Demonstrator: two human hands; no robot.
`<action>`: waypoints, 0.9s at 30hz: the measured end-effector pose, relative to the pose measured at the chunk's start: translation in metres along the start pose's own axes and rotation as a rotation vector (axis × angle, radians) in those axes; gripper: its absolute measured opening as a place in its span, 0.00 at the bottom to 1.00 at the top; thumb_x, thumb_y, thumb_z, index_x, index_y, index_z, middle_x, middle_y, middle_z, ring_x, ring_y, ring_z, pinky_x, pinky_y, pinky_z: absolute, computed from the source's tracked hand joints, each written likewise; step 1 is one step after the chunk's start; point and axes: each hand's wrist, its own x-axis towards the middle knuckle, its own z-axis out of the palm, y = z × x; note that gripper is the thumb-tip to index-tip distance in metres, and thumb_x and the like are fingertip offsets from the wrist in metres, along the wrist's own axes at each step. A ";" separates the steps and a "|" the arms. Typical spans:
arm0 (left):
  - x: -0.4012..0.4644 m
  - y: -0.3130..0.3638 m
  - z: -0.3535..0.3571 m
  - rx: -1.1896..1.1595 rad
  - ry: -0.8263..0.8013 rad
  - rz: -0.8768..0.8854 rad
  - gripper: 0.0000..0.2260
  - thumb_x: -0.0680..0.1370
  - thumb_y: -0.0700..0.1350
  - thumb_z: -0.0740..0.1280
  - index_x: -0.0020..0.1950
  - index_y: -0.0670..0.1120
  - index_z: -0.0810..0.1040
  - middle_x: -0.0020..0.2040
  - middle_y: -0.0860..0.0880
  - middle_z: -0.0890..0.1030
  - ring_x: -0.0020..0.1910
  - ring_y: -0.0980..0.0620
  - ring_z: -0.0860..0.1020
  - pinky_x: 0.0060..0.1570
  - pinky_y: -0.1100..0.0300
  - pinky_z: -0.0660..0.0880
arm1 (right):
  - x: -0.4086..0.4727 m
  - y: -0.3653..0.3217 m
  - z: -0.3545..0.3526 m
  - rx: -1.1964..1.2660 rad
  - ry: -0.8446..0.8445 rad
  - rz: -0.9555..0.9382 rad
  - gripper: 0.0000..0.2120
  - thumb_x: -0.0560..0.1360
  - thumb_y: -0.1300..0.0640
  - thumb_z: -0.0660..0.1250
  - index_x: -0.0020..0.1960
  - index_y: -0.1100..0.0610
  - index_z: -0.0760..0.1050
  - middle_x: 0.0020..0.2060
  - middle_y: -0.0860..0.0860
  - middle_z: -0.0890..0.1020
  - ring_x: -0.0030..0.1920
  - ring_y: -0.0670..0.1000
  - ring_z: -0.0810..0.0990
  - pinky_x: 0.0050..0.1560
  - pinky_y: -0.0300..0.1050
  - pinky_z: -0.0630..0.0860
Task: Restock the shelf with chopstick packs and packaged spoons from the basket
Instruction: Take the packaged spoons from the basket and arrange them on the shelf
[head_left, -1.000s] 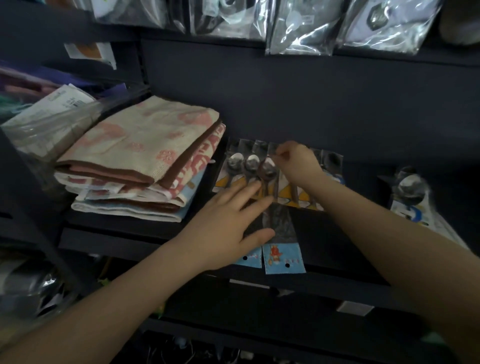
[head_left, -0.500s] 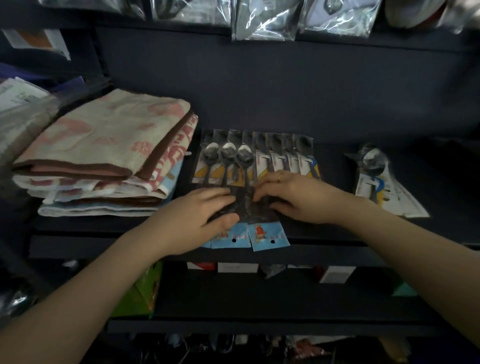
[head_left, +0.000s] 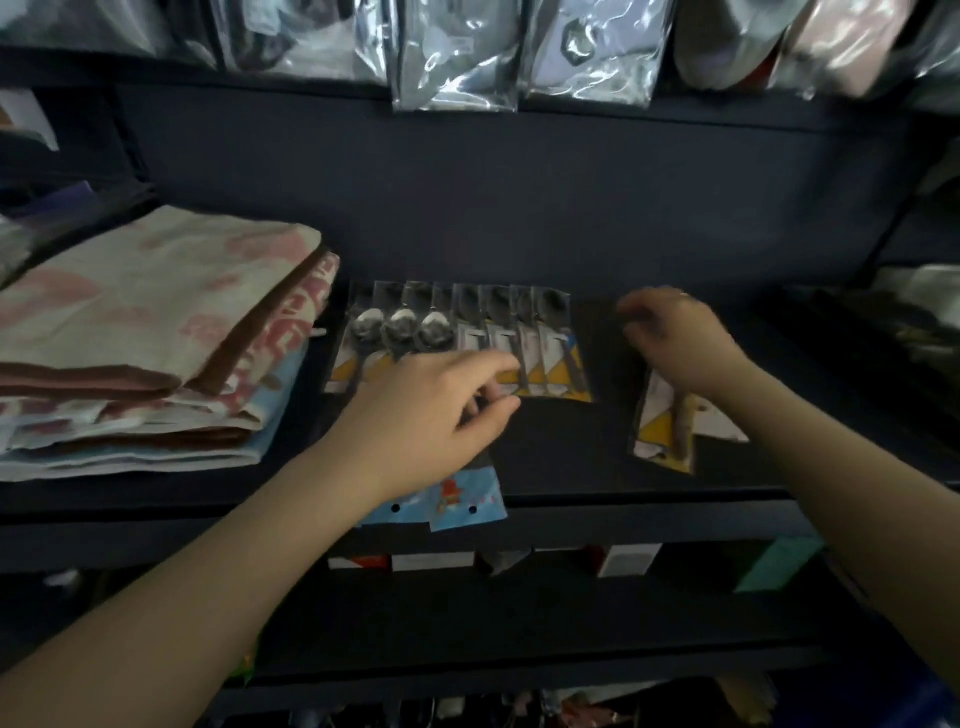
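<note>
Arranging step — left hand (head_left: 436, 410) pinches blue-carded spoon pack (head_left: 467, 501); right hand (head_left: 675, 340) (blurred, grip unclear) over loose spoon packs (head_left: 662, 431). Next: align with row (head_left: 462, 338).

My right hand (head_left: 675, 343) has left the spoon row (head_left: 457, 338) and swung right to the loose spoon packs (head_left: 662, 426) at the shelf's right side. My left hand (head_left: 431, 415) has curled, pinching the blue-ended packs (head_left: 467, 499), where 0.5 s ago it lay flat.

I'm seeing shiny metal spoons in glossy clear plastic sleeves (head_left: 457, 338) lying on the matt dark shelf (head_left: 561, 447), beside soft folded patterned cloth towels (head_left: 156, 332).
</note>
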 end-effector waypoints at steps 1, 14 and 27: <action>0.010 0.008 0.004 -0.005 -0.008 0.005 0.17 0.77 0.52 0.59 0.64 0.51 0.73 0.48 0.60 0.78 0.42 0.61 0.77 0.43 0.60 0.77 | 0.008 0.018 0.000 0.013 0.025 0.138 0.17 0.76 0.56 0.63 0.64 0.60 0.71 0.61 0.59 0.74 0.61 0.60 0.73 0.60 0.51 0.70; 0.116 0.053 0.082 -0.177 -0.158 -0.302 0.25 0.76 0.55 0.63 0.70 0.48 0.64 0.64 0.50 0.74 0.59 0.53 0.73 0.55 0.59 0.70 | 0.059 0.072 -0.026 0.650 -0.099 0.080 0.13 0.75 0.58 0.68 0.32 0.55 0.70 0.29 0.52 0.73 0.27 0.44 0.70 0.30 0.39 0.69; 0.142 0.053 0.103 -0.040 -0.017 -0.740 0.18 0.77 0.47 0.64 0.65 0.45 0.66 0.59 0.44 0.76 0.51 0.48 0.75 0.46 0.56 0.73 | 0.083 0.100 -0.022 -0.013 -0.542 -0.117 0.17 0.75 0.47 0.65 0.59 0.55 0.75 0.57 0.52 0.78 0.55 0.51 0.77 0.57 0.46 0.73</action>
